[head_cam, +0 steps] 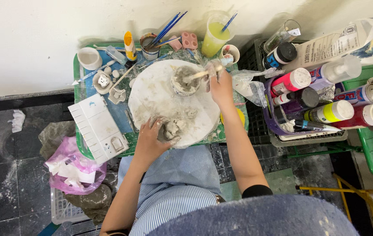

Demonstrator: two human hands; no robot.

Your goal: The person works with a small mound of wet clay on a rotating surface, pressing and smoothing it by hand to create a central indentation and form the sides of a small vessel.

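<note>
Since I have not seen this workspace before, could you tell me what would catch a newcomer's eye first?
The round white board smeared with grey clay sits mid-table; the left hand presses a clay lump at its near edge. The right hand holds a stick in a clay-caked cup. Bright paint bottles crowd a crate on the right.

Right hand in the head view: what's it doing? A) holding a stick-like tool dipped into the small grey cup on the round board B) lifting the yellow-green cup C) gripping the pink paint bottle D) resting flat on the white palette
A: the right hand grips a pale stick tool whose end sits in the small grey cup on the round board, while the left hand rests on a clay lump.
</note>
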